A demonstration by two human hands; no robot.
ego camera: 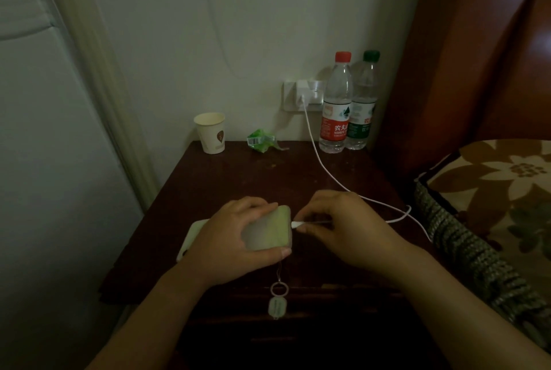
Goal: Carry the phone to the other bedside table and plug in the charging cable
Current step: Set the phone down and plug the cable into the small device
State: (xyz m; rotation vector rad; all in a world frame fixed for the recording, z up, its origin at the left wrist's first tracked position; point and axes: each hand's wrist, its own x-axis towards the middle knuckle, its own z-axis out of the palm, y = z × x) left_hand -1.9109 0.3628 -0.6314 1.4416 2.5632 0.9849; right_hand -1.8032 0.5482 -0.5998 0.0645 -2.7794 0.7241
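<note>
**Plug held at the phone's end**

While the phone is gripped over the bedside table by the left hand, the plug of the charging cable is pinched at its right end by the right hand.

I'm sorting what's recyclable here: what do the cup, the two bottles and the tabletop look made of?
The cup looks like matte paper: opaque off-white, rolled rim. The bottles look like clear glossy plastic with printed wrap labels. The bedside table seems dark reddish varnished wood, faintly shiny; it could be veneer.
</note>
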